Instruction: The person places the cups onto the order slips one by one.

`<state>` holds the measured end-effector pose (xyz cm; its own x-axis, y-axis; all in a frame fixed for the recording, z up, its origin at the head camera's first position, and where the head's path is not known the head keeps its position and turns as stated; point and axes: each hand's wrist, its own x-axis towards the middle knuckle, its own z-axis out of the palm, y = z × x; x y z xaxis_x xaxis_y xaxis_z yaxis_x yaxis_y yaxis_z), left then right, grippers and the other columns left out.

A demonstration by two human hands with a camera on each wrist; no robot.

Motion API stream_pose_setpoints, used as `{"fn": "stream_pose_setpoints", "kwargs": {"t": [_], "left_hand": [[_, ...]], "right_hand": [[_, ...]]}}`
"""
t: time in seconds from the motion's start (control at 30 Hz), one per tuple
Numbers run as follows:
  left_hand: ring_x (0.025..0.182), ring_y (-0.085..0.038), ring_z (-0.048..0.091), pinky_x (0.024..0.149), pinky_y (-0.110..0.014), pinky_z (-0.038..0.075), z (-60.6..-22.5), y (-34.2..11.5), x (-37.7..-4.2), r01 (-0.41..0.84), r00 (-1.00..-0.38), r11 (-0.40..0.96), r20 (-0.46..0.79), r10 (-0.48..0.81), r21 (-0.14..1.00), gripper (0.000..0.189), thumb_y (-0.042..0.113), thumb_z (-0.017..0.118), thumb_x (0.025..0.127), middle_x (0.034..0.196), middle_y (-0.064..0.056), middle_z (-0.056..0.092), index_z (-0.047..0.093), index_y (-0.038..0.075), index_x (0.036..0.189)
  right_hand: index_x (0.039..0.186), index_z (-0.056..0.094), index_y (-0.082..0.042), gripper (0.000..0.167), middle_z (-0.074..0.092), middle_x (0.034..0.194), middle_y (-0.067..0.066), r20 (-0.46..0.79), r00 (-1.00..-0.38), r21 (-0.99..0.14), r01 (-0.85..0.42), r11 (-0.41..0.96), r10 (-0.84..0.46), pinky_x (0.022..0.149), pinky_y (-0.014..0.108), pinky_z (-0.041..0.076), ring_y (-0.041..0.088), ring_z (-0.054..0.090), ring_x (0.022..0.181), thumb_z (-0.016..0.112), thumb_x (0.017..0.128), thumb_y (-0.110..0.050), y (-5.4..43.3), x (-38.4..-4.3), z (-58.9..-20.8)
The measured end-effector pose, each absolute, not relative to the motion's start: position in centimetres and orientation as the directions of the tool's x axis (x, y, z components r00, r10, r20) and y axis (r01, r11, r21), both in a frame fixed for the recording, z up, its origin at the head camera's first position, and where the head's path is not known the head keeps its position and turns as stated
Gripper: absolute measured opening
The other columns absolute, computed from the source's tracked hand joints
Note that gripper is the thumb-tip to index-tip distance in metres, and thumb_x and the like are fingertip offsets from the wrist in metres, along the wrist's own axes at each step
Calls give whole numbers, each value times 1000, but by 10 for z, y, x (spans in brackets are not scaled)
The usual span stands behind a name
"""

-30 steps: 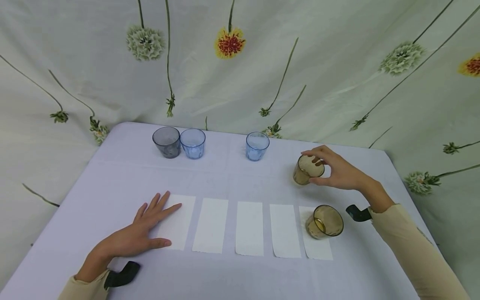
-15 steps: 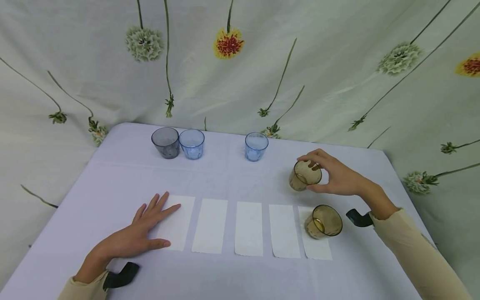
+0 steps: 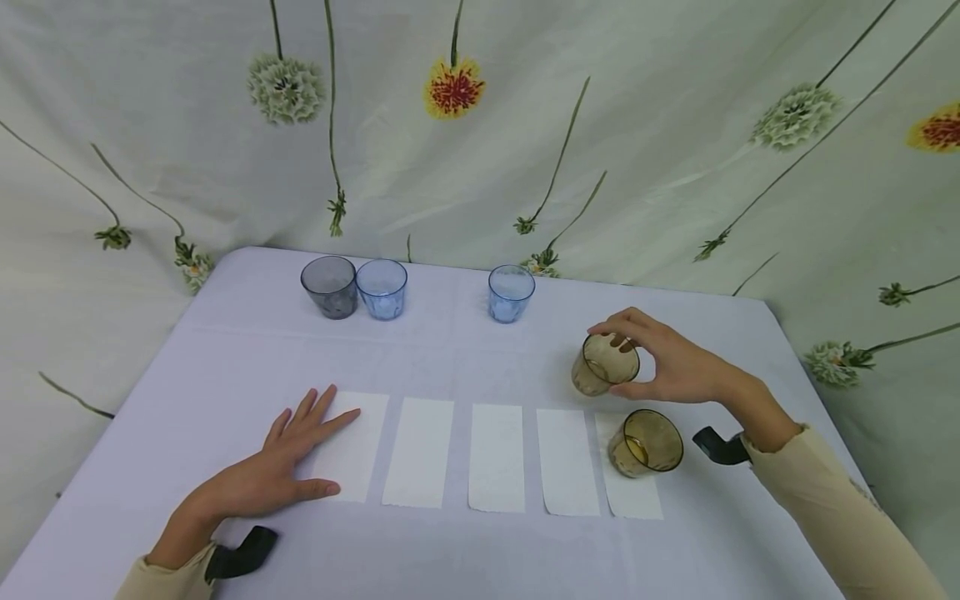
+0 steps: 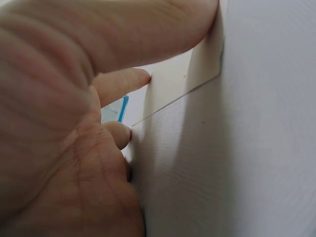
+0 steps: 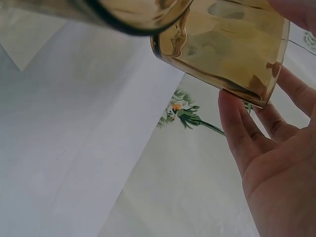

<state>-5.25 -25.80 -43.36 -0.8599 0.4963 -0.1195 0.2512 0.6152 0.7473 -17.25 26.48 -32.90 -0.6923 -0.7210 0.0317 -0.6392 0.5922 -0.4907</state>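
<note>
Smooth grey glass (image 3: 330, 287) stands at the far left, just beside a clear blue cup (image 3: 382, 290); a second blue cup (image 3: 512, 294) sits well apart to their right. In front lies a row of five white paper sheets (image 3: 416, 452), narrow rectangles, some with uneven lower edges. On the right come two amber tumblers with thick, see-through walls: the held tumbler (image 3: 597, 372), tilted, just beyond the top edges of the right-hand sheets, and the nearer tumbler (image 3: 647, 443), standing partly on the rightmost sheet. Underneath is a pale, faintly creased tablecloth (image 3: 435, 358); behind hangs a flower-printed curtain (image 3: 450, 192).

The left hand (image 3: 277, 467) lies with straight, spread fingers, reaching onto the leftmost sheet (image 3: 360, 450). The right hand (image 3: 675, 364) grips the held tumbler by its rim — fingers on the far side, thumb on the near.

The left wrist view adds the thumb over the sheet's edge and a sliver of blue between the fingers. The right wrist view shows fingertips against the amber wall — with the nearer tumbler's rim looming close.
</note>
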Motion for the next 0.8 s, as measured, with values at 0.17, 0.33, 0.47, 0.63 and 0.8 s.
{"fn": "stream_pose_setpoints", "kwargs": {"t": [0.17, 0.33, 0.47, 0.63, 0.8], "left_hand": [[151, -45, -18, 112, -23, -29, -433, -258, -52, 249, -861, 617, -121, 494, 747, 86, 40, 75, 86, 167, -22, -5, 31, 22, 158], [151, -46, -18, 112, -24, -29, -434, -258, -52, 259, -859, 614, -113, 500, 746, 86, 40, 75, 87, 167, -22, -5, 31, 22, 158], [151, -46, -18, 112, -24, -29, -434, -257, -52, 261, -858, 611, -111, 502, 747, 85, 40, 74, 87, 167, -23, -5, 31, 22, 158], [151, -46, -18, 112, -24, -29, -435, -258, -52, 263, -858, 611, -110, 502, 746, 85, 40, 74, 87, 167, -22, -5, 31, 23, 158], [151, -45, -18, 112, -24, -29, -435, -259, -52, 258, -859, 617, -115, 498, 744, 86, 41, 74, 87, 167, -21, -5, 30, 23, 158]], "right_hand": [[144, 48, -17, 71, 51, 135, 4, 35, -690, -495, -641, 587, -723, 92, 40, 51, 17, 58, 111, 84, 83, -24, 262, -167, -328], [144, 48, -17, 73, 50, 135, 1, 21, -688, -493, -638, 591, -725, 92, 39, 52, 16, 59, 112, 85, 82, -22, 259, -160, -326], [144, 47, -24, 73, 48, 136, -2, -8, -691, -506, -621, 599, -723, 93, 37, 52, 13, 57, 113, 85, 81, -24, 256, -154, -326], [144, 46, -28, 72, 46, 137, -6, -36, -696, -525, -598, 606, -717, 95, 38, 51, 12, 55, 116, 84, 82, -31, 252, -147, -327], [144, 47, -28, 71, 45, 138, -7, -52, -690, -530, -594, 605, -722, 95, 38, 50, 11, 54, 115, 83, 83, -32, 249, -140, -328]]}}
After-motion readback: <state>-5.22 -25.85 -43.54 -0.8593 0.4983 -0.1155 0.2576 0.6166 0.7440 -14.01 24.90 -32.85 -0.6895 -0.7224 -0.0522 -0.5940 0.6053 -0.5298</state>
